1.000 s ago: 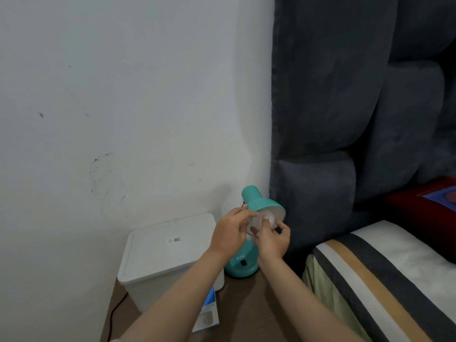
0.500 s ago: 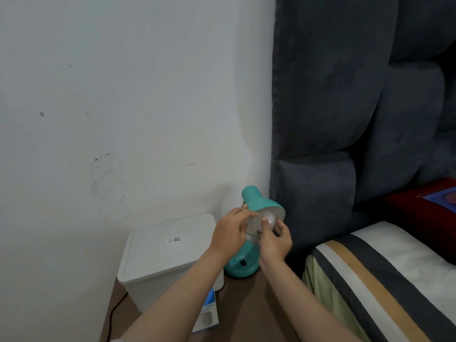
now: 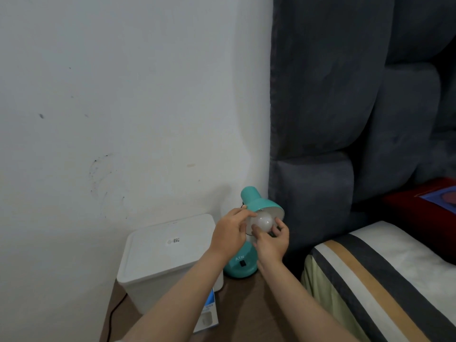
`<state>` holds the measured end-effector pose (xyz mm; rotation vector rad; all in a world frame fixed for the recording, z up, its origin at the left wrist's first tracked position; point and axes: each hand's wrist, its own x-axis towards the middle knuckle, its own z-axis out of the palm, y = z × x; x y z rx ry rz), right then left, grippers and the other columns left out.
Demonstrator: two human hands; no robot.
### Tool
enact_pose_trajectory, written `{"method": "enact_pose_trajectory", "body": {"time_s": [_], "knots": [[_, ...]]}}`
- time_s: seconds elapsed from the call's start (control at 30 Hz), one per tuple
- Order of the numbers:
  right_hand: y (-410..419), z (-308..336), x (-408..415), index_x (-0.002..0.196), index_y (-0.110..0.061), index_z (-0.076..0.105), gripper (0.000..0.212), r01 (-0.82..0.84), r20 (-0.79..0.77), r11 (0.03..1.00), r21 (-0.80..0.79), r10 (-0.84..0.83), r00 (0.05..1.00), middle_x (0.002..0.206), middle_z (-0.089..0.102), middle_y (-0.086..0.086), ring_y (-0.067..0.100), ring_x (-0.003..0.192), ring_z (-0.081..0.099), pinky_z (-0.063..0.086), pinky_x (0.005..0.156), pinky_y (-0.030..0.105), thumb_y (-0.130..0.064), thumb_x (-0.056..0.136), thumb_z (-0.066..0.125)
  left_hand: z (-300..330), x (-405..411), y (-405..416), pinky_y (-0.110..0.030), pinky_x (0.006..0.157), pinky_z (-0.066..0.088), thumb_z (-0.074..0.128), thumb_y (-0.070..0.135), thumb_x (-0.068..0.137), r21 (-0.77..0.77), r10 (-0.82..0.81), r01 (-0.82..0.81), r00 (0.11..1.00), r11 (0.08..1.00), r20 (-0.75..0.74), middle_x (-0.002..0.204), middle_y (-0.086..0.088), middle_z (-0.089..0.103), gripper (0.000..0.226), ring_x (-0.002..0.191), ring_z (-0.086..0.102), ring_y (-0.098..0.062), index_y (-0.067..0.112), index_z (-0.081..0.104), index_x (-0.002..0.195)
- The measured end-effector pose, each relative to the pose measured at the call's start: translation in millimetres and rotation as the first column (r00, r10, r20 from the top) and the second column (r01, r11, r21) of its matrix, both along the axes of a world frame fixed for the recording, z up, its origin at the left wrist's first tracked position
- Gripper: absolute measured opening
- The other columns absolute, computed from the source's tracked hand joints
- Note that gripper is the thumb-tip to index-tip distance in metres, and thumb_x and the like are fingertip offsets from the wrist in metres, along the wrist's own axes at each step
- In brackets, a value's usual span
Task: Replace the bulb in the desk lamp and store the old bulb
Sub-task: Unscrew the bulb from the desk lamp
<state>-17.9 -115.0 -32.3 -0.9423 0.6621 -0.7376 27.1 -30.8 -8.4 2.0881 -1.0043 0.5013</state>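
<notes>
Teal metal makes up the lamp (image 3: 246, 255), which is standing on the wooden nightstand (image 3: 266, 304) hard against the headboard (image 3: 320, 119), and everything else is sitting in relation to it. The left hand (image 3: 228, 234) is pinching the rim of the lamp's shade (image 3: 265, 204) with its fingertips, probably to steady it against twisting. The right hand (image 3: 271, 241) is coming up from under the shade and wrapping thumb and fingers around the white bulb (image 3: 262, 222), which is sitting in the shade's mouth; whether it is seated in the socket I cannot tell. Just left of the lamp a lidded white box (image 3: 162, 253) is standing, perhaps the store for the old bulb. In front of that, a blue bulb carton (image 3: 207, 314) is lying flat, half hidden by the left forearm.
</notes>
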Motion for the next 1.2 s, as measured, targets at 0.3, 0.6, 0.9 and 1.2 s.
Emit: {"method": "enact_pose_trajectory", "body": {"time_s": [0.3, 0.6, 0.9, 1.2], "knots": [[-5, 3, -1, 0.096, -0.014, 0.064, 0.027, 0.012, 0.047, 1.000, -0.007, -0.012, 0.999, 0.114, 0.064, 0.014, 0.026, 0.106, 0.062, 0.051, 0.074, 0.023, -0.003, 0.075, 0.077, 2, -3, 1, -0.011, 0.071, 0.042, 0.055, 0.000, 0.086, 0.001, -0.005, 0.005, 1.000, 1.000, 0.018, 0.105, -0.003, 0.066, 0.030, 0.088, 0.059, -0.013, 0.020, 0.066, 0.105], [-9, -6, -14, 0.108, -0.025, 0.060, 0.044, 0.026, 0.003, 0.991, -0.131, -0.026, 1.000, 0.110, 0.066, 0.004, 0.020, 0.100, 0.065, 0.056, 0.089, 0.043, -0.011, 0.071, 0.081, -1, -1, 1, -0.008, 0.075, 0.040, 0.054, -0.002, 0.084, -0.017, -0.018, 0.018, 1.000, 1.000, -0.008, 0.106, -0.004, 0.066, 0.034, 0.088, 0.058, -0.011, 0.021, 0.066, 0.105], [-7, -29, -59, 0.120, -0.016, 0.054, 0.043, -0.060, -0.001, 0.954, -0.295, 0.062, 0.998, 0.114, 0.057, 0.005, 0.003, 0.084, 0.058, 0.047, 0.058, 0.007, -0.004, 0.082, 0.070, -9, -25, 26, -0.003, 0.098, 0.025, 0.055, 0.000, 0.084, -0.060, 0.002, -0.012, 0.984, 0.998, -0.179, 0.132, 0.001, 0.054, 0.045, 0.125, 0.045, -0.011, 0.018, 0.055, 0.125], [35, -103, -95, 0.098, -0.050, 0.051, 0.044, -0.296, -0.364, 0.867, -0.401, 0.146, 0.920, 0.115, 0.058, 0.007, 0.021, 0.094, 0.063, 0.055, 0.085, 0.044, -0.027, 0.070, 0.076, -100, -79, 111, -0.032, 0.088, 0.045, 0.063, 0.016, 0.083, 0.023, 0.344, -0.353, 0.892, 0.935, -0.292, 0.110, 0.000, 0.057, 0.032, 0.104, 0.052, -0.017, 0.017, 0.059, 0.115]]}}
